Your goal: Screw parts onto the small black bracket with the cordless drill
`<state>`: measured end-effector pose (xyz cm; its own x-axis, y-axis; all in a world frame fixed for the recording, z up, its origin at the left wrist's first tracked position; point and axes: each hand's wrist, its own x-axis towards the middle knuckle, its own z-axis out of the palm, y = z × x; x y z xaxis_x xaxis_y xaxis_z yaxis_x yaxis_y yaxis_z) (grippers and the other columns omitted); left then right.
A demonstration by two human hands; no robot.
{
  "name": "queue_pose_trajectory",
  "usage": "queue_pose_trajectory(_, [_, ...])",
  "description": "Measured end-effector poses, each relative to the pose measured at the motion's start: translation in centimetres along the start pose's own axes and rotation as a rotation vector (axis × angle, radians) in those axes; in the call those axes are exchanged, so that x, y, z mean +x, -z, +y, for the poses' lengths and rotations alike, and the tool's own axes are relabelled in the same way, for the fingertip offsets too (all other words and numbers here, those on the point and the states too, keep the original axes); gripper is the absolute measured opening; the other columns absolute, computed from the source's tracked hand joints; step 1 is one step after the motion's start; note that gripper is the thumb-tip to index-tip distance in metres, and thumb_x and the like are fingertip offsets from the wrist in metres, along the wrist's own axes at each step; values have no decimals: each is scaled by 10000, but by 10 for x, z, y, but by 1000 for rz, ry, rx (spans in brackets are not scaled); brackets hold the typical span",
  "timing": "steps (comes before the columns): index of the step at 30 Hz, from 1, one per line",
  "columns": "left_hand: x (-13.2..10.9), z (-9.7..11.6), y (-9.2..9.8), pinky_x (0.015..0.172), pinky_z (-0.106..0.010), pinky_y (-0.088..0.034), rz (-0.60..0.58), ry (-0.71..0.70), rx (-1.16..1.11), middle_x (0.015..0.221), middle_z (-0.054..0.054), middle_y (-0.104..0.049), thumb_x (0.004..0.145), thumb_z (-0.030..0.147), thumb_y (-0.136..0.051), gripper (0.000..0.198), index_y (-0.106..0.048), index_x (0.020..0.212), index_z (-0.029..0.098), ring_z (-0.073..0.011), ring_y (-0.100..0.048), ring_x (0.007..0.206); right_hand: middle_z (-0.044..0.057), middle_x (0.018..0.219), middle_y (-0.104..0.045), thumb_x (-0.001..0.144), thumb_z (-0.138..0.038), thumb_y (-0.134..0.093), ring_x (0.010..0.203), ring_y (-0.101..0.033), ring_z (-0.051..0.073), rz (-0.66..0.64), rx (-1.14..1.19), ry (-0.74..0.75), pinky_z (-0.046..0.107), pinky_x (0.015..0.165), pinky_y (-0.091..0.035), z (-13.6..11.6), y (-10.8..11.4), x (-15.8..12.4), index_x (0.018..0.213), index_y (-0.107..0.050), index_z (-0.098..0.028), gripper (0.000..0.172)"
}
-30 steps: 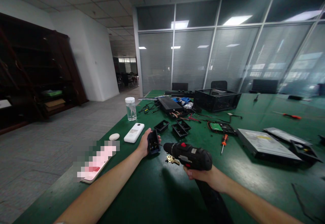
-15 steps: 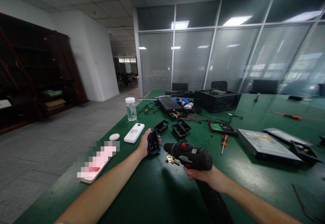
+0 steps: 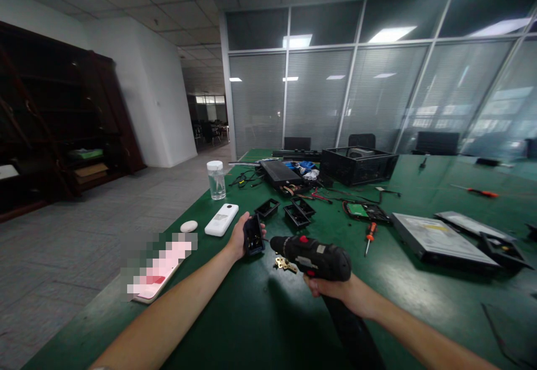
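Observation:
My left hand (image 3: 239, 237) is closed round a small black plastic housing (image 3: 254, 235), tilted so its hollow side with brass-coloured parts faces right. In my right hand (image 3: 331, 290) is a black cordless drill (image 3: 314, 258) with red switches, its fingers wrapped round the grip. The drill points left, and its bit reaches to the housing's right edge; whether the tip touches a screw is too small to tell. Under the drill's nose lie several brass-coloured metal pieces (image 3: 286, 265). Similar black housings, one (image 3: 267, 209) and another (image 3: 297, 216), rest just beyond my left hand.
On the green table (image 3: 235, 325) are a white power bank (image 3: 222, 220), a lidded jar of clear liquid (image 3: 217, 180) and a pink phone (image 3: 165, 272) at left. An orange screwdriver (image 3: 370, 238) and a metal-cased drive (image 3: 444, 241) lie right. A black computer case (image 3: 358, 165) stands behind.

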<state>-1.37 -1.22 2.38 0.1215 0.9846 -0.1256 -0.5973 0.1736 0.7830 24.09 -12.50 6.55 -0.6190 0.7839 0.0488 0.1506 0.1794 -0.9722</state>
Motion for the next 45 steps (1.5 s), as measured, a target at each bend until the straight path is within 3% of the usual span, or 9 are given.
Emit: queue_pose_trajectory(45, [2, -1, 3, 566, -310, -485, -19, 4, -2, 731, -92, -635, 748, 460, -490, 351, -517, 862, 129, -197, -624, 616, 7, 694, -468, 766, -383, -555, 654, -429, 136, -10, 3, -21, 280, 635, -378, 0, -1, 0, 764, -523, -152, 233])
